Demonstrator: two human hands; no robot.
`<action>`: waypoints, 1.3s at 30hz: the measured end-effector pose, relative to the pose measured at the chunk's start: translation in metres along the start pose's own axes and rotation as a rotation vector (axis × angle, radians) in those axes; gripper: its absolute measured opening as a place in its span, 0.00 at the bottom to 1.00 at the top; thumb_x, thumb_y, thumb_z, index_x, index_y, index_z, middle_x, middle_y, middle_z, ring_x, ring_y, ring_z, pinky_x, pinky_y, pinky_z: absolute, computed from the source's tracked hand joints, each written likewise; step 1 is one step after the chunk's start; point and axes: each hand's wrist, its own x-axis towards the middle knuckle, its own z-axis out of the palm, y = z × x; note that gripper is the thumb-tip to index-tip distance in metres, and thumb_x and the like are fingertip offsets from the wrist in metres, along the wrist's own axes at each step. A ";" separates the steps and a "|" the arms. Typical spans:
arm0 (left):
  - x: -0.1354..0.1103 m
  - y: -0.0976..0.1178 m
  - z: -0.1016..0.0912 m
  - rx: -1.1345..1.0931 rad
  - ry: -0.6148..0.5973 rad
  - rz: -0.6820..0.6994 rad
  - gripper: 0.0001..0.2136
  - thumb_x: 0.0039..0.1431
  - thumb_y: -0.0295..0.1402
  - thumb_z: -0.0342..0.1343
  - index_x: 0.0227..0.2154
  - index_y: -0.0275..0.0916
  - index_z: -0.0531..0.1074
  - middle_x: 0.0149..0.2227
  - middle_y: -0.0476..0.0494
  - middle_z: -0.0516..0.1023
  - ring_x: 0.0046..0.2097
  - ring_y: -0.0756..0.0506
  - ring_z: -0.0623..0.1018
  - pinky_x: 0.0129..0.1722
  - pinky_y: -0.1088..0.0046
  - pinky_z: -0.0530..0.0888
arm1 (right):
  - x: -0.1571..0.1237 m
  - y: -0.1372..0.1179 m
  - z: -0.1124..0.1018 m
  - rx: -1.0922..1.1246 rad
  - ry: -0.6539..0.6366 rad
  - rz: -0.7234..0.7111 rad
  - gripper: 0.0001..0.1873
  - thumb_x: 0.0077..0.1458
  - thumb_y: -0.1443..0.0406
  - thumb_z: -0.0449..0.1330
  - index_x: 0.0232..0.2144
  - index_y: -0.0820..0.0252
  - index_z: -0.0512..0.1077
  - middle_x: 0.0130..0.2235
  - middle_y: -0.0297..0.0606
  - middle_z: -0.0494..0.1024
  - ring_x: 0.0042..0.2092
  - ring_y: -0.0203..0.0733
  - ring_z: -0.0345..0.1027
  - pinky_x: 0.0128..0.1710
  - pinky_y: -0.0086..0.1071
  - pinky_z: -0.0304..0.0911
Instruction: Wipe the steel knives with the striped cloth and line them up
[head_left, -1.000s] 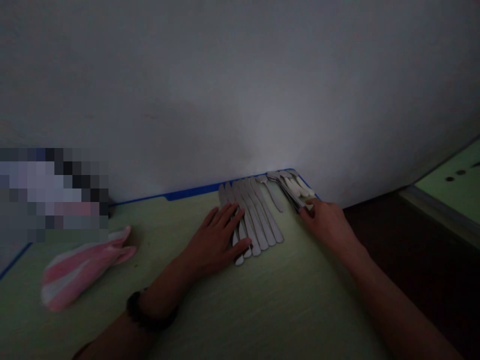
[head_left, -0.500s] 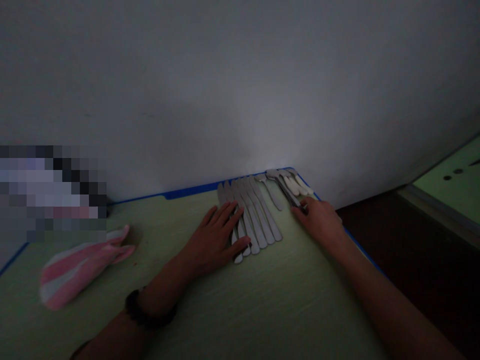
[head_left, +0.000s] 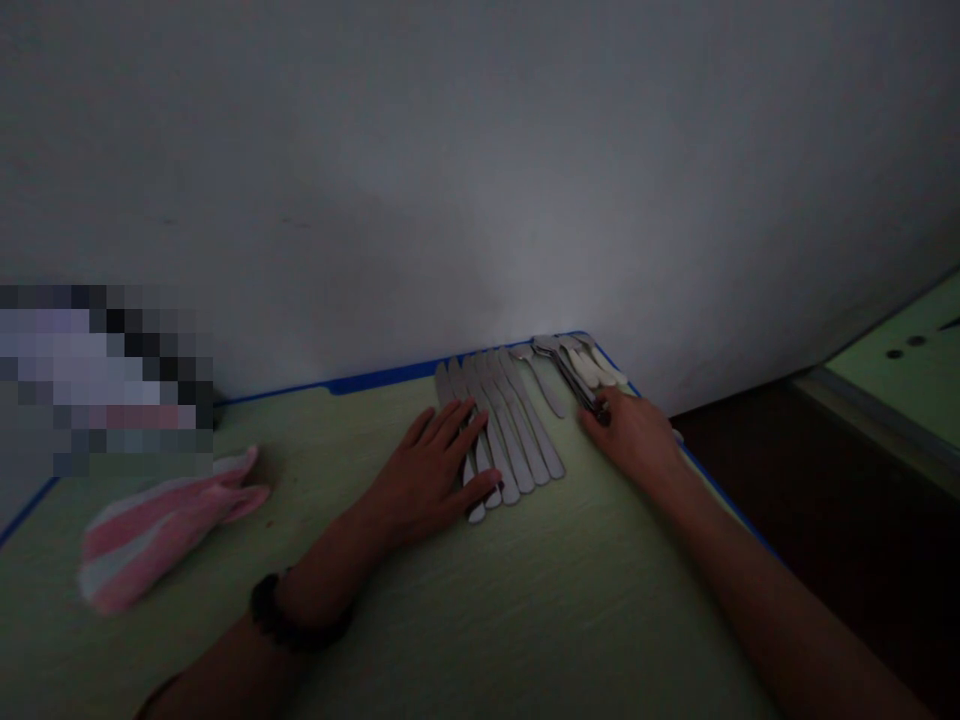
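Several metal table knives (head_left: pixel 523 440) lie side by side, blades toward the wall. My left hand (head_left: pixel 431 465) rests flat over the leftmost ones, fingers spread. Just right of the knives is a single metal spoon (head_left: pixel 544 383), its bowl toward the wall. My right hand (head_left: pixel 634 425) has its thumb and fingers closed around the handle ends of a stack of metal cutlery (head_left: pixel 574 375); whether these are forks or spoons is too dark to tell. Beside that stack, near the table's right corner, lie several white-handled pieces of cutlery (head_left: pixel 585 367).
The pale green table (head_left: pixel 480 620) has a blue edge and stands against a grey wall (head_left: pixel 480 180). On its left lies a pink-and-white striped cloth (head_left: pixel 161 535). A pixelated patch covers the far left. Dark floor and another green surface (head_left: pixel 900 385) are to the right.
My right hand has shifted slightly leftward and toward the wall, its fingers still around the cutlery stack. My left hand stays on the knives.
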 end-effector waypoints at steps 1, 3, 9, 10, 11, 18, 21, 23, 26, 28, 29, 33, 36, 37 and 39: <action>0.000 0.000 0.000 0.002 -0.001 0.000 0.35 0.59 0.55 0.38 0.63 0.39 0.47 0.66 0.41 0.47 0.66 0.39 0.47 0.63 0.55 0.46 | 0.001 -0.001 0.001 -0.004 0.005 0.000 0.20 0.56 0.53 0.51 0.41 0.61 0.71 0.35 0.46 0.78 0.37 0.48 0.72 0.34 0.35 0.60; 0.000 0.000 0.000 0.007 0.000 0.002 0.35 0.59 0.55 0.38 0.63 0.38 0.47 0.66 0.40 0.47 0.66 0.39 0.47 0.63 0.55 0.46 | 0.002 -0.002 0.002 -0.003 0.017 0.000 0.18 0.56 0.55 0.50 0.40 0.61 0.71 0.35 0.46 0.78 0.37 0.48 0.72 0.35 0.36 0.60; -0.001 -0.001 0.000 0.004 0.021 0.011 0.34 0.60 0.55 0.37 0.63 0.40 0.47 0.66 0.42 0.48 0.65 0.38 0.48 0.63 0.54 0.47 | 0.003 -0.003 0.003 0.011 0.014 -0.002 0.18 0.57 0.56 0.49 0.40 0.61 0.71 0.36 0.46 0.78 0.39 0.48 0.71 0.38 0.36 0.61; 0.000 -0.001 0.000 0.004 0.018 0.011 0.34 0.60 0.55 0.37 0.63 0.40 0.47 0.66 0.42 0.48 0.65 0.38 0.48 0.63 0.54 0.47 | 0.003 -0.003 0.003 0.012 0.010 0.000 0.18 0.57 0.56 0.49 0.41 0.62 0.71 0.36 0.46 0.78 0.39 0.48 0.72 0.38 0.36 0.61; 0.000 -0.001 0.000 0.005 0.014 0.011 0.34 0.60 0.55 0.37 0.63 0.40 0.47 0.66 0.41 0.47 0.65 0.38 0.48 0.63 0.54 0.47 | 0.002 -0.003 0.003 0.013 0.006 0.003 0.18 0.57 0.56 0.49 0.41 0.62 0.71 0.36 0.47 0.78 0.39 0.48 0.72 0.38 0.36 0.61; 0.000 -0.001 0.001 -0.009 0.033 0.019 0.34 0.60 0.55 0.38 0.63 0.40 0.48 0.66 0.41 0.48 0.65 0.39 0.48 0.63 0.54 0.48 | 0.002 -0.006 0.000 -0.009 0.005 0.022 0.19 0.57 0.57 0.49 0.41 0.62 0.72 0.35 0.47 0.78 0.39 0.49 0.72 0.38 0.38 0.61; 0.000 0.000 0.001 -0.005 0.023 0.014 0.34 0.59 0.55 0.38 0.63 0.40 0.48 0.66 0.41 0.48 0.65 0.38 0.48 0.63 0.54 0.47 | 0.001 -0.007 -0.001 -0.040 0.017 0.027 0.19 0.56 0.56 0.49 0.40 0.62 0.71 0.36 0.48 0.78 0.38 0.51 0.72 0.37 0.39 0.62; 0.000 0.001 0.000 -0.002 0.014 0.008 0.34 0.59 0.55 0.38 0.63 0.39 0.47 0.66 0.40 0.48 0.65 0.38 0.48 0.63 0.54 0.48 | 0.000 -0.007 -0.002 -0.061 0.025 0.029 0.20 0.56 0.55 0.48 0.39 0.63 0.71 0.38 0.48 0.77 0.38 0.52 0.72 0.35 0.39 0.62; 0.000 0.001 -0.001 0.004 0.009 0.008 0.34 0.60 0.54 0.38 0.63 0.39 0.47 0.66 0.40 0.48 0.65 0.39 0.48 0.63 0.55 0.47 | -0.002 -0.006 -0.003 -0.083 0.011 0.034 0.22 0.56 0.52 0.48 0.37 0.63 0.70 0.38 0.48 0.76 0.37 0.53 0.72 0.35 0.39 0.62; 0.000 0.001 -0.002 0.007 0.010 0.011 0.34 0.60 0.54 0.38 0.63 0.39 0.47 0.66 0.40 0.48 0.66 0.39 0.47 0.63 0.55 0.47 | -0.001 -0.006 -0.003 -0.090 -0.008 0.036 0.22 0.57 0.51 0.47 0.36 0.64 0.70 0.37 0.48 0.76 0.38 0.53 0.72 0.35 0.39 0.62; 0.000 0.001 -0.002 0.008 0.010 0.013 0.34 0.60 0.54 0.38 0.63 0.39 0.47 0.66 0.40 0.48 0.66 0.39 0.47 0.63 0.55 0.47 | -0.001 -0.006 -0.003 -0.092 -0.016 0.038 0.23 0.57 0.51 0.47 0.35 0.64 0.71 0.37 0.49 0.76 0.38 0.53 0.72 0.35 0.39 0.62; 0.000 0.001 -0.001 0.004 0.013 0.017 0.34 0.60 0.55 0.37 0.63 0.40 0.47 0.66 0.41 0.48 0.65 0.38 0.48 0.63 0.54 0.48 | 0.001 -0.006 -0.003 -0.102 -0.035 0.045 0.23 0.57 0.52 0.47 0.35 0.65 0.71 0.36 0.51 0.76 0.38 0.52 0.72 0.36 0.39 0.62; 0.000 0.001 -0.001 0.005 0.008 0.013 0.34 0.60 0.55 0.37 0.63 0.39 0.47 0.66 0.40 0.48 0.65 0.38 0.48 0.63 0.54 0.47 | 0.001 -0.007 -0.002 -0.097 -0.036 0.043 0.23 0.57 0.52 0.47 0.36 0.66 0.71 0.36 0.51 0.76 0.38 0.52 0.72 0.36 0.38 0.62; 0.000 0.001 -0.001 0.003 0.007 0.012 0.34 0.60 0.55 0.37 0.63 0.39 0.47 0.66 0.40 0.48 0.65 0.38 0.47 0.63 0.54 0.47 | 0.001 -0.007 -0.002 -0.096 -0.035 0.042 0.23 0.57 0.53 0.47 0.36 0.66 0.70 0.36 0.52 0.76 0.38 0.51 0.72 0.36 0.38 0.62; 0.001 0.001 -0.001 -0.004 0.009 0.012 0.34 0.60 0.55 0.37 0.63 0.40 0.47 0.66 0.40 0.48 0.65 0.38 0.48 0.63 0.53 0.47 | 0.001 -0.007 -0.002 -0.096 -0.030 0.042 0.23 0.58 0.53 0.47 0.37 0.67 0.70 0.36 0.52 0.76 0.38 0.51 0.72 0.37 0.38 0.62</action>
